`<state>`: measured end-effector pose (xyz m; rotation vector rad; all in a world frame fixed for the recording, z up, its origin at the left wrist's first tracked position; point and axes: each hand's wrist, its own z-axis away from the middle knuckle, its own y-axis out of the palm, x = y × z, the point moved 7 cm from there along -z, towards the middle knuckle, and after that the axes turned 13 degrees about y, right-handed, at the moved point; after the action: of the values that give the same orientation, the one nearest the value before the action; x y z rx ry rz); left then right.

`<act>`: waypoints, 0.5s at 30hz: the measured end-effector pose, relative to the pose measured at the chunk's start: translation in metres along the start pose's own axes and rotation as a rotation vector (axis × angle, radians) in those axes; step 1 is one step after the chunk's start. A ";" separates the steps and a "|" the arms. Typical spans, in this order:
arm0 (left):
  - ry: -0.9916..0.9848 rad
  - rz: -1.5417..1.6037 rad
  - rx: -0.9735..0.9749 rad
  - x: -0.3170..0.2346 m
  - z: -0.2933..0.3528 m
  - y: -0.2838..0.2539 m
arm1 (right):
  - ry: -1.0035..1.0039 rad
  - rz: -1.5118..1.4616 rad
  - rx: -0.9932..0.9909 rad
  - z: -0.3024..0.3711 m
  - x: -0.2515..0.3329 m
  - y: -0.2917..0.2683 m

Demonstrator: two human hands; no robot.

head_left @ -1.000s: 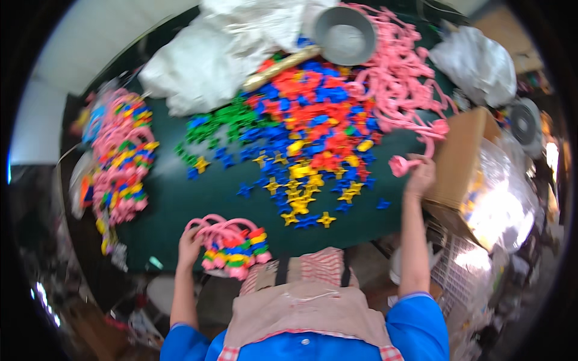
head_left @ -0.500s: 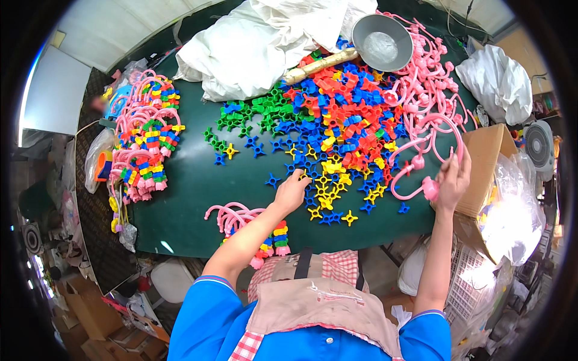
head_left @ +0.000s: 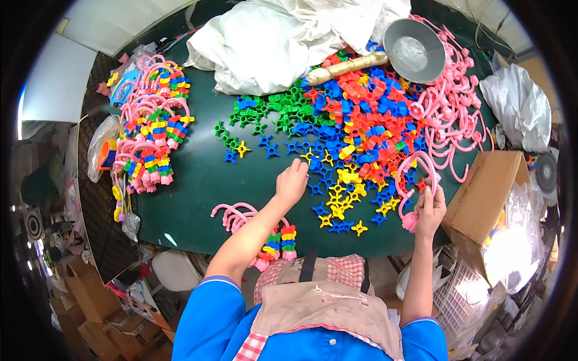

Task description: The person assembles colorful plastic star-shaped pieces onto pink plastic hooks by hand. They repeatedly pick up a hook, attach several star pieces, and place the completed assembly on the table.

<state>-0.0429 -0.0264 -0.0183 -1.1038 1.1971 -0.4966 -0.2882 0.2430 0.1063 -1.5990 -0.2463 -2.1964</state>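
Right hand has its fingers closed around a looped pink piece, its flower-shaped end hanging just left of the fingers. Left hand is bent with fingers drawn together over the green surface; whether it grips anything cannot be told. Just right of the left hand lie yellow star pieces, with a mixed red-and-blue heap beyond them. Green pieces lie ahead of that hand, and pink-hooked stacks sit below it, partly behind the forearm. A cardboard box stands just right of the right hand.
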 end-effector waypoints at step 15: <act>-0.129 -0.059 -0.229 0.095 -0.090 -0.069 | 0.042 -0.060 0.055 0.010 0.004 0.045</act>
<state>-0.0763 -0.1696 -0.0004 -1.3495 1.1304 -0.3325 -0.2614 0.2050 0.1088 -1.5339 -0.3433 -2.2457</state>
